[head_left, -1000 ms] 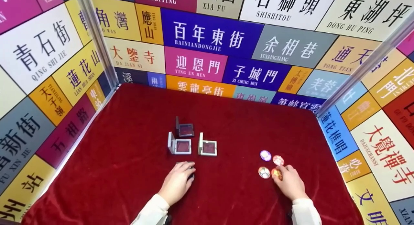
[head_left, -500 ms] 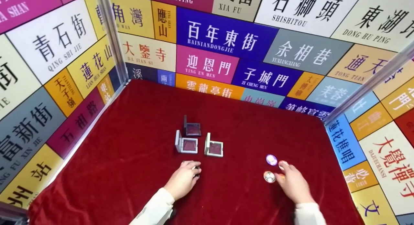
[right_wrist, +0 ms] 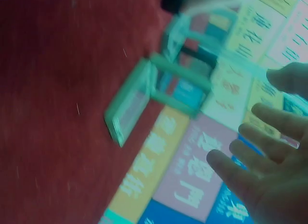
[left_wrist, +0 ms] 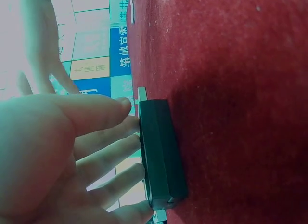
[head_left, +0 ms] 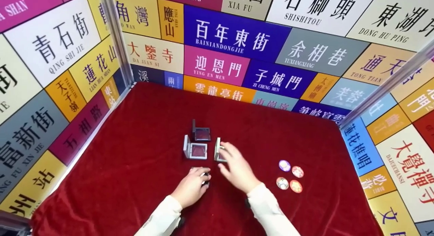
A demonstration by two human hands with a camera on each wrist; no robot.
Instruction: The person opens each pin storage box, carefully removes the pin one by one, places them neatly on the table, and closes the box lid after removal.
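In the head view my left hand (head_left: 191, 187) rests on a small dark case, which it mostly hides. The left wrist view shows its thumb and rather straight fingertips touching the top edge of this black case (left_wrist: 161, 154). Above a pale green hinged case (head_left: 217, 149), with its lid raised, hovers my right hand (head_left: 237, 166). Its fingers are spread and hold nothing; in the right wrist view they are apart from the pale green case (right_wrist: 180, 72), which is blurred. A light grey case (head_left: 198, 157) and a dark grey case (head_left: 202, 134) stand behind, lids up.
Several round badges lie at the right: a purple one (head_left: 284, 165), a red one (head_left: 297, 171), a white-and-orange one (head_left: 282, 183) and an orange one (head_left: 296, 186). Panels with place names (head_left: 234, 32) wall in the red cloth (head_left: 162, 110) on three sides.
My right hand has left the round badges and moved left to the pale green case. The badges stay on the cloth. My left hand keeps its place on the dark case.
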